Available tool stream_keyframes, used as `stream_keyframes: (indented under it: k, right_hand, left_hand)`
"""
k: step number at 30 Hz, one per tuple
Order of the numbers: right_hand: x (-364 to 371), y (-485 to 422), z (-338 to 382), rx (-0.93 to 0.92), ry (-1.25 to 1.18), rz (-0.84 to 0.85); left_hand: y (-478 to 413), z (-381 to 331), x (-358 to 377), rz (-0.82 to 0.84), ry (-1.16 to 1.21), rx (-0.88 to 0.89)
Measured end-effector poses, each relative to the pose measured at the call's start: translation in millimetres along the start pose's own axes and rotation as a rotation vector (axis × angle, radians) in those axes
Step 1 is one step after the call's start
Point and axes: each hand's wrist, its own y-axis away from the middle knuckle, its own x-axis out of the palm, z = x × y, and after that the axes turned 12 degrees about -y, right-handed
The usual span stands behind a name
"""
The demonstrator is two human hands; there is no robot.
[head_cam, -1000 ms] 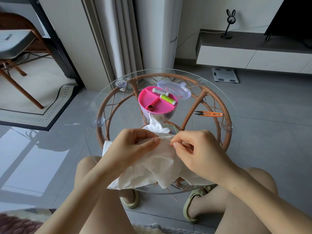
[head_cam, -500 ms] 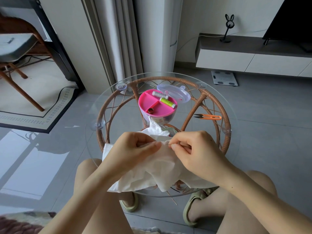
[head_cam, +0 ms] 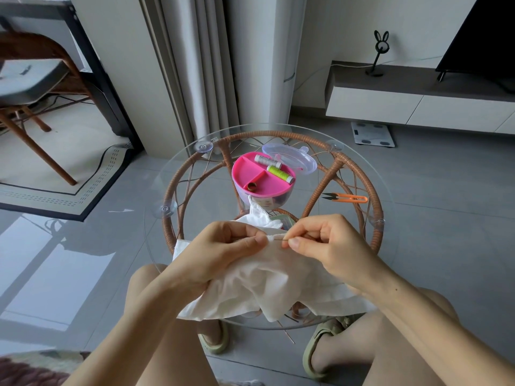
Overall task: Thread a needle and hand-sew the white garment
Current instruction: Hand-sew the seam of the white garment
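2 hands (head_cam: 223,253) (head_cam: 333,246), 1 white garment (head_cam: 264,285), 1 needle (head_cam: 281,239), 2 thread spools (head_cam: 268,160) (head_cam: 280,174), 1 pink box (head_cam: 249,174), 1 orange snips (head_cam: 349,198).

A round glass tabletop (head_cam: 359,165) carries a pink sewing box (head_cam: 259,179) beyond the left grip (head_cam: 223,249) and right grip (head_cam: 326,243), with its clear lid (head_cam: 295,160) touching. Orange snips (head_cam: 347,197) lie beyond the right grip, and the white garment (head_cam: 264,285) lies under both.

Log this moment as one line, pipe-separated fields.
phase: stitching | left hand: pinches white garment fold | right hand: pinches needle at fold | orange snips: idle on glass table
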Motion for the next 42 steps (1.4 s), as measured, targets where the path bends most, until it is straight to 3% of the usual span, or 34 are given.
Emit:
stream_keyframes:
  k: [8,17,22,28,32,38,42]
  right_hand:
    - [-2,-1,1,0.015,-0.040,0.052]
    - [1,2,1,0.124,-0.369,0.123]
    - [2,2,-4,0.133,-0.371,0.120]
    - [5,4,-4,0.053,-0.335,0.144]
    - [2,7,-5,-0.034,-0.179,0.187]
    - [-9,8,-10,-0.077,-0.016,0.059]
    - [5,6,-5,-0.140,-0.054,0.045]
  left_hand:
    - [-3,2,-2,0.054,0.018,0.002]
    - [-6,7,-7,0.270,0.257,0.003]
    - [-6,8,-7,0.309,0.282,0.008]
    - [-8,6,-4,0.284,0.238,0.005]
    - [-8,4,-3,0.178,0.174,0.010]
    - [-4,3,2,0.099,0.145,0.013]
    - [-7,3,11,0.012,0.063,0.040]
